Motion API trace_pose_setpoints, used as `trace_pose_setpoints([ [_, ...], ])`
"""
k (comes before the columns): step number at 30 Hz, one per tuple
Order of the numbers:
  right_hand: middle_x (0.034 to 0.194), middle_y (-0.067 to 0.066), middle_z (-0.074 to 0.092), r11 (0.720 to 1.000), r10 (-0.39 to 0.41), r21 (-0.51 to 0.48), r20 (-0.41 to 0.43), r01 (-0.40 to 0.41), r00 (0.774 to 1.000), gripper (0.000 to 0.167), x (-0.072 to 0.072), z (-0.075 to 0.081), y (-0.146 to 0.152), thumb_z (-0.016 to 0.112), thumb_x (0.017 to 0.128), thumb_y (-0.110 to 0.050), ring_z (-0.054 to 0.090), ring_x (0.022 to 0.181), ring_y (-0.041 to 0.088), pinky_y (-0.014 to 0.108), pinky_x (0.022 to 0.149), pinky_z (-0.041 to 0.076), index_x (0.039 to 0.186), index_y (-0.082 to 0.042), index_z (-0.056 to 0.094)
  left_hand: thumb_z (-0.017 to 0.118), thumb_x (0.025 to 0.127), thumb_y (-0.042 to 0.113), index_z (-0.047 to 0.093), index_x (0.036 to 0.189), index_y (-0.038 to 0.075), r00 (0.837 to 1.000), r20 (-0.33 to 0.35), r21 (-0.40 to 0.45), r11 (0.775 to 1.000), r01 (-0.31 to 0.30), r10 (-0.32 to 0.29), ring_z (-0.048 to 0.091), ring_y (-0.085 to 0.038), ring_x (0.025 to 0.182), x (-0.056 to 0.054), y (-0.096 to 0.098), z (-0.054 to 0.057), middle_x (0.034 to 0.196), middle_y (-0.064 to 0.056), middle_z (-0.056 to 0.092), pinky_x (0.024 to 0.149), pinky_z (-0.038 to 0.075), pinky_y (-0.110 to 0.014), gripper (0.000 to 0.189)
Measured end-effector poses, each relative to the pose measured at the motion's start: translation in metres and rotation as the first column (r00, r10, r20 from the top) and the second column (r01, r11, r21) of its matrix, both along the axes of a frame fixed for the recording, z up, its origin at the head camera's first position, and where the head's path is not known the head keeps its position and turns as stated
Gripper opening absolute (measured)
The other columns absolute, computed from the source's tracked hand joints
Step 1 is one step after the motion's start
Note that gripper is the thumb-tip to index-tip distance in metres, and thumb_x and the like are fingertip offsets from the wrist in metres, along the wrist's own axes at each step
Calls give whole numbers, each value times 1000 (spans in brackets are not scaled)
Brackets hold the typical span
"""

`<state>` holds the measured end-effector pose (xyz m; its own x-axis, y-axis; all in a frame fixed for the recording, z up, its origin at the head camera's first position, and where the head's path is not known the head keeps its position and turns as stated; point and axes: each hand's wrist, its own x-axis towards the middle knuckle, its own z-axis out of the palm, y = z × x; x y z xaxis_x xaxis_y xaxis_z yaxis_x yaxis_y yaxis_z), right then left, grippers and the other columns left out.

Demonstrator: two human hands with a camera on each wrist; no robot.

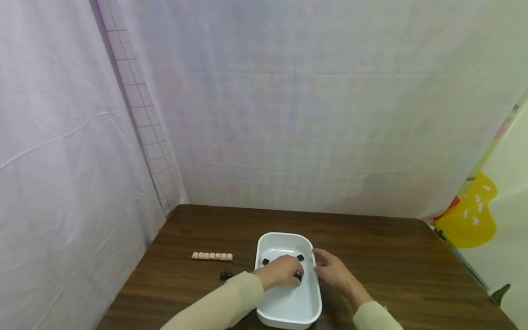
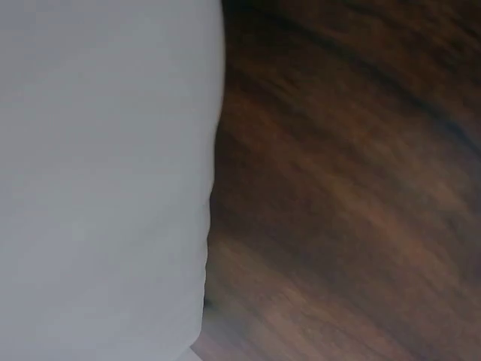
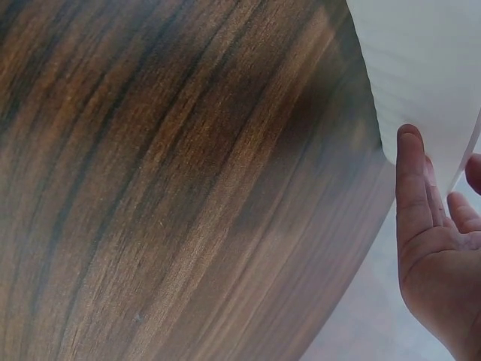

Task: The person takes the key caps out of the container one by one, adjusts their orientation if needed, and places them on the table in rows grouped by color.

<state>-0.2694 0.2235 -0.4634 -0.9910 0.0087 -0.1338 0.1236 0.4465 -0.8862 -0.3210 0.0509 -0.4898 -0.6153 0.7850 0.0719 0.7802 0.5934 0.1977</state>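
A white rectangular tray stands on the table in the head view. My left hand reaches down into it, fingertips curled at a small black keycap. Two more black keycaps lie in the tray: one near the left wall, another toward the far right. Outside the right wall, my right hand touches the rim with thumb and fingers spread. In the right wrist view, its extended fingers lie against the tray's outer side.
Left of the tray, a row of several white keycaps lies on the brown wooden table. Black keycaps sit nearer the left forearm. White curtains hang behind the table. A blurred pale surface fills the left wrist view's left side.
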Motion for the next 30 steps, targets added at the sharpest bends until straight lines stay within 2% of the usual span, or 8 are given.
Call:
trace_pose_setpoints([
  [3,94,19,67,1000,3,-13,-22,-3,1000,57,2,0,-1,55,85,10,68,79,30,44,67,58,141,9,44,78,83,18,76,109,13,1000,10,17,1000,-12,12,58,-1,78,2,-3,2,87,6,70,76,42,-13,27],
  [6,95,21,67,1000,2,-23,-38,-3,999,57,3,0,-2,55,84,11,68,78,31,44,66,58,140,10,44,74,86,18,76,111,13,1000,9,35,999,-9,9,61,-1,84,2,-6,5,94,6,72,81,43,-14,25],
  [9,98,24,66,1000,8,-30,-41,-9,999,57,4,1,-2,55,85,11,68,79,32,45,66,58,140,10,43,72,87,20,77,106,14,1000,2,72,997,-13,12,61,-1,83,3,-11,11,93,8,72,81,43,-14,21],
  [11,98,25,66,1000,7,-28,-38,-8,999,57,3,1,-2,55,85,11,68,80,32,44,66,58,140,10,43,74,84,19,77,101,13,1000,15,114,993,-25,23,58,0,75,4,-15,15,85,8,71,74,43,-13,18],
  [14,98,25,66,999,8,-36,-35,-9,999,58,3,0,-1,55,84,11,68,80,33,44,66,58,141,10,43,78,78,14,75,93,11,996,69,191,979,-64,51,53,1,68,5,-22,22,76,6,67,67,41,-12,16],
  [17,99,26,66,999,9,-41,-34,-11,999,58,3,0,-1,55,84,10,68,79,33,44,65,58,141,10,43,80,76,9,73,90,9,990,121,255,962,-99,69,53,0,69,5,-28,28,76,4,67,67,42,-13,16],
  [23,97,24,65,1000,4,-23,-40,-5,999,56,2,-1,0,55,85,9,67,77,31,44,64,57,140,10,44,78,80,6,75,98,4,980,179,314,939,-144,90,58,-2,76,4,-41,34,85,2,71,73,47,-16,18],
  [30,93,20,64,1000,2,-8,-43,-2,999,58,5,-1,-1,55,83,7,65,71,28,43,61,56,140,9,46,78,83,7,76,98,5,956,273,399,891,-217,111,57,-2,74,5,-61,39,86,2,70,67,48,-19,15],
])
